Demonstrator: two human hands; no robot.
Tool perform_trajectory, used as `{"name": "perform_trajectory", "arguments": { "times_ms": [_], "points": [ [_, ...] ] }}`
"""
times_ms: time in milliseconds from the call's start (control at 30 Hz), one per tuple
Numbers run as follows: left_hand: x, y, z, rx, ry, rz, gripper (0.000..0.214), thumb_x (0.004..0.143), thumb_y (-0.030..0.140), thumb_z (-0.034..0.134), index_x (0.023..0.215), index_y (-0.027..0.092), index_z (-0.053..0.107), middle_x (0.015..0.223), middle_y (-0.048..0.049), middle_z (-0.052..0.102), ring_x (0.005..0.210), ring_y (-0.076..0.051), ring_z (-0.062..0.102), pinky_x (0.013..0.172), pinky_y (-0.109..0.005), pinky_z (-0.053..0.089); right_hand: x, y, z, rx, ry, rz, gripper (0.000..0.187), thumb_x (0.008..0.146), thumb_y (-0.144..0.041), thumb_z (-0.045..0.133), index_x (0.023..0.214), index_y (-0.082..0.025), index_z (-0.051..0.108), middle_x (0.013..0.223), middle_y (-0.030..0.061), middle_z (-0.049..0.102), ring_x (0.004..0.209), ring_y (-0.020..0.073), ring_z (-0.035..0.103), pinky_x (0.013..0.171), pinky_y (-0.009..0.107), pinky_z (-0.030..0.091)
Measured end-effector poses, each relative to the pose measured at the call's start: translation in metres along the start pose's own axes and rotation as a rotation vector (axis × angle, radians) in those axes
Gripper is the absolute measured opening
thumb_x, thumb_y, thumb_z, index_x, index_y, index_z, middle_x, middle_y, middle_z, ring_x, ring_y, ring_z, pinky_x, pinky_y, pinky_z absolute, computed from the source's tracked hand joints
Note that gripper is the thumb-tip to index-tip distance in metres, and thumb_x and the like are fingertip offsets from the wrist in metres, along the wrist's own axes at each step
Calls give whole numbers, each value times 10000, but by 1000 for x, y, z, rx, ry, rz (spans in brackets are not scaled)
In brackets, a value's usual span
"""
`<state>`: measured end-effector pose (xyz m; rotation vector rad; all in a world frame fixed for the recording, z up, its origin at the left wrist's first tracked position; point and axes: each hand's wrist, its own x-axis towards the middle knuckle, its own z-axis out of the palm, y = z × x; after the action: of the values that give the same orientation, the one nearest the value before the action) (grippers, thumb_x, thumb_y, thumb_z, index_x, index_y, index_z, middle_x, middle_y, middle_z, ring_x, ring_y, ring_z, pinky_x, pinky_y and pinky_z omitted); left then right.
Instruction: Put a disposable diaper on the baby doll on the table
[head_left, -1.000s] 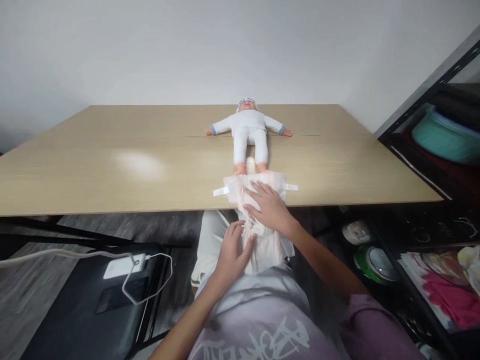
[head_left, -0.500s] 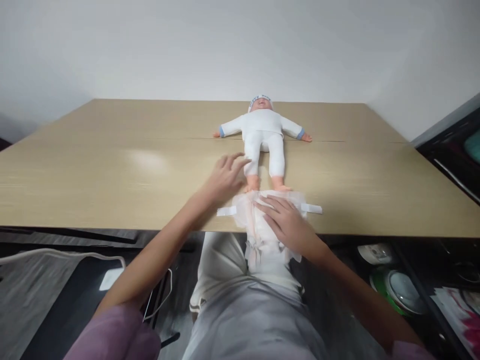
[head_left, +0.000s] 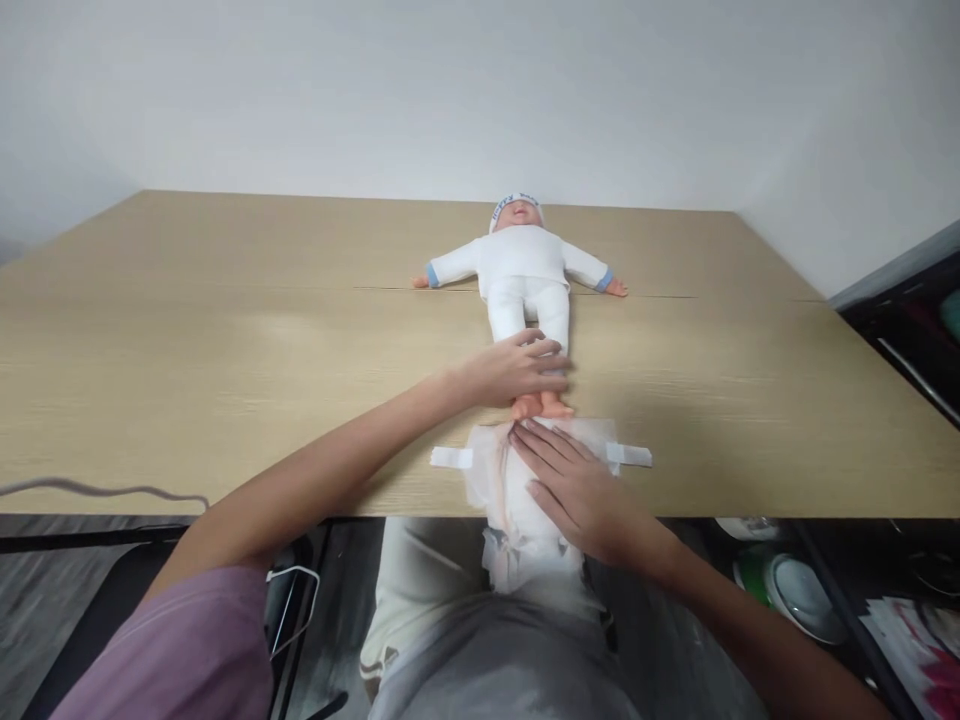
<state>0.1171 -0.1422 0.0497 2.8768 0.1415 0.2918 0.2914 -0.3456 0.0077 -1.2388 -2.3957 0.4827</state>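
A baby doll (head_left: 523,270) in a white suit and cap lies on its back on the wooden table (head_left: 225,350), feet toward me. My left hand (head_left: 514,368) is wrapped round the doll's lower legs just above its feet. A white diaper (head_left: 495,480) with two side tabs lies spread over the table's near edge and hangs down toward my lap. My right hand (head_left: 577,485) rests flat on the diaper with its fingers stretched out, just below the doll's feet.
A dark shelf unit (head_left: 900,330) stands at the right, with bowls (head_left: 787,590) and coloured packets low down. A grey cable (head_left: 105,492) runs along the left under the table edge. A white wall rises behind the table.
My left hand left the diaper at my lap, reached forward over the table and closed on the doll's legs. My right hand stayed flat on the diaper.
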Motion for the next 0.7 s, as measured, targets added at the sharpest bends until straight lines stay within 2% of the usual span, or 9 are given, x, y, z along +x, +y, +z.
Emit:
{"name": "perform_trajectory", "arguments": {
  "times_ms": [100, 167, 300, 433, 600, 700],
  "points": [
    [8, -3, -4, 3, -24, 6, 407, 910, 92, 648, 1225, 310, 788, 1474, -81, 739, 1402, -376, 607, 1257, -571, 427, 0, 1, -4, 21, -36, 4, 705, 1166, -313, 526, 1828, -267, 286, 1852, 67, 362, 1732, 313, 348, 1428, 615, 338],
    [11, -2, -14, -13, 17, -6, 392, 902, 131, 684, 1242, 292, 794, 1422, -93, 753, 1343, -392, 625, 1219, -583, 470, 1, 3, -6, 21, -63, 9, 715, 1174, -325, 517, 1836, -284, 250, 1860, 53, 339, 1741, 302, 324, 1437, 605, 319],
    [17, 1, -53, -235, 197, -11, 300, 911, 173, 749, 1189, 265, 813, 1261, -58, 794, 1218, -336, 690, 1202, -538, 530, 7, 10, -10, 24, -105, -8, 719, 1181, -314, 497, 1841, -319, 212, 1871, 30, 302, 1750, 290, 300, 1440, 603, 302],
    [19, -1, -97, -341, 254, -26, 304, 918, 161, 759, 1213, 214, 806, 1186, -19, 817, 1189, -273, 735, 1212, -513, 524, 20, 19, -10, 37, -90, -28, 711, 1169, -294, 506, 1833, -334, 256, 1863, 20, 321, 1736, 271, 335, 1449, 573, 290],
    [15, -12, -128, -303, 264, -79, 423, 992, 324, 763, 1336, 79, 737, 1300, -44, 781, 1271, -287, 745, 1177, -556, 535, 55, 43, -8, 13, -111, -4, 649, 1180, -307, 460, 1815, -261, 334, 1863, 38, 327, 1746, 282, 309, 1463, 571, 232],
    [11, -16, -137, -341, 347, -63, 412, 993, 266, 774, 1352, 69, 732, 1288, -52, 785, 1277, -279, 749, 1164, -520, 555, 92, 69, -8, 36, -71, 4, 621, 1162, -286, 505, 1773, -203, 424, 1842, 69, 376, 1733, 316, 337, 1461, 591, 214]
  ]
}}
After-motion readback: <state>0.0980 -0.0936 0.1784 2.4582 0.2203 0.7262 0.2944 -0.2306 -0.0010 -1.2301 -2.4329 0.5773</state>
